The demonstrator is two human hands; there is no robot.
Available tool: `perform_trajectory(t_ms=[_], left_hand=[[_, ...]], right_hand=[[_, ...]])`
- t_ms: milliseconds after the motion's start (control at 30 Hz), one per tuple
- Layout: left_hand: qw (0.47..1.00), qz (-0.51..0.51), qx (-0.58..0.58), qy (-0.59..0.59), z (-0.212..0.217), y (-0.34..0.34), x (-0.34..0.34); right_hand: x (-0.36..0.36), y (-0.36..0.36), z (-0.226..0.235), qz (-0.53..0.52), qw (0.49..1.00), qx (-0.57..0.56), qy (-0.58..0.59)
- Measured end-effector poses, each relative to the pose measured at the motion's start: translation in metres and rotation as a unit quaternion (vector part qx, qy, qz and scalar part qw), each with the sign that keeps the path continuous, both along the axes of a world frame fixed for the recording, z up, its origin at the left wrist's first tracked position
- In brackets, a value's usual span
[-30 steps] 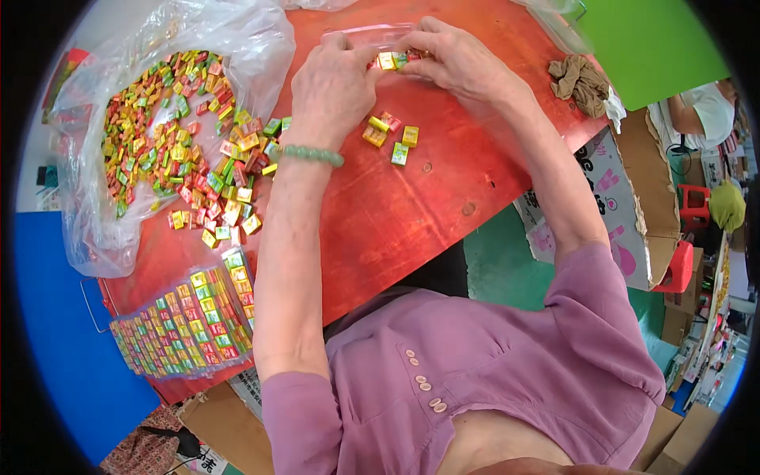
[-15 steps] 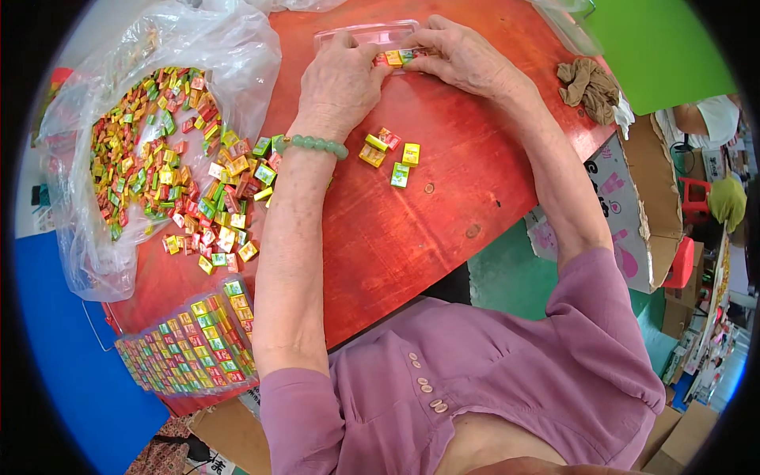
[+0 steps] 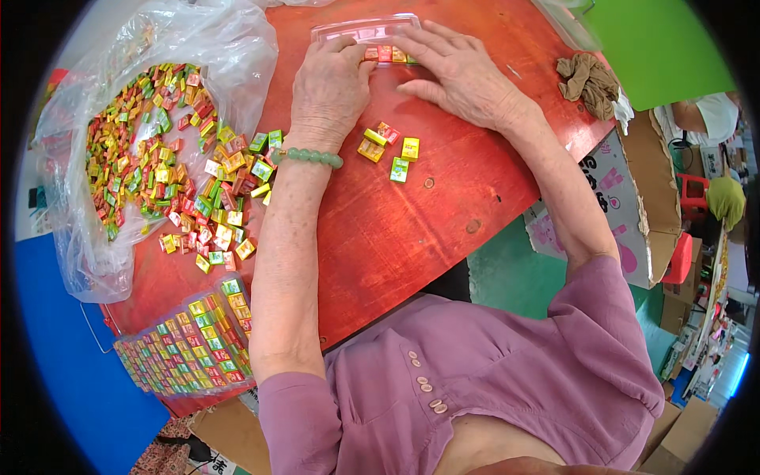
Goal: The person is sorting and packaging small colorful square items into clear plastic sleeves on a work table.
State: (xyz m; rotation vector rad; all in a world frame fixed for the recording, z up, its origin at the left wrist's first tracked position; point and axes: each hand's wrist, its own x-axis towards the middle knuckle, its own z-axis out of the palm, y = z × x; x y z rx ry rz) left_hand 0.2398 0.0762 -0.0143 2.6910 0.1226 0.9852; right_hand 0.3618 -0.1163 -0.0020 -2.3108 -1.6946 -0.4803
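Observation:
A clear plastic tray [image 3: 364,32] lies at the far edge of the red table, with a row of small box-shaped packets [image 3: 385,54] in red, yellow and green along its near side. My left hand [image 3: 328,89], with a green bead bracelet on the wrist, is closed at the tray's left end, fingers bent over it. Fingers stretched and thumb apart, my right hand [image 3: 463,79] reaches over the tray's right end and holds nothing. Several loose packets [image 3: 409,149] lie on the table between my forearms.
At left, a big clear plastic bag [image 3: 75,182] spills a heap of packets [image 3: 162,154] onto the table. Filled clear trays [image 3: 186,340] stand side by side at the near left. A brown cloth [image 3: 587,83] lies at the right edge, above a cardboard box [image 3: 645,198].
My right hand has opened from a pinch at the row of packets, its fingers now spread with the thumb away from the row. My left hand has shifted slightly left.

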Motion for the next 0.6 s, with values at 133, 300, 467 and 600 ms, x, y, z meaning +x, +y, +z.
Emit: perform_trajectory(t_ms=[133, 300, 467, 600], left_hand=[[0.999, 0.009, 0.031, 0.024, -0.001, 0.002, 0.0], [0.997, 0.009, 0.074, -0.003, -0.004, 0.002, 0.006], [0.998, -0.002, 0.054, -0.018, -0.006, -0.008, 0.005], [0.998, -0.025, 0.053, 0.025, -0.007, -0.012, -0.005]], right_hand=[[-0.007, 0.006, -0.004, 0.025, 0.996, -0.073, 0.042], [-0.011, 0.01, -0.004, 0.005, 0.995, -0.077, 0.068], [-0.014, 0.006, -0.007, 0.005, 0.995, -0.081, 0.058], [-0.014, 0.005, -0.009, 0.003, 0.994, -0.093, 0.062]])
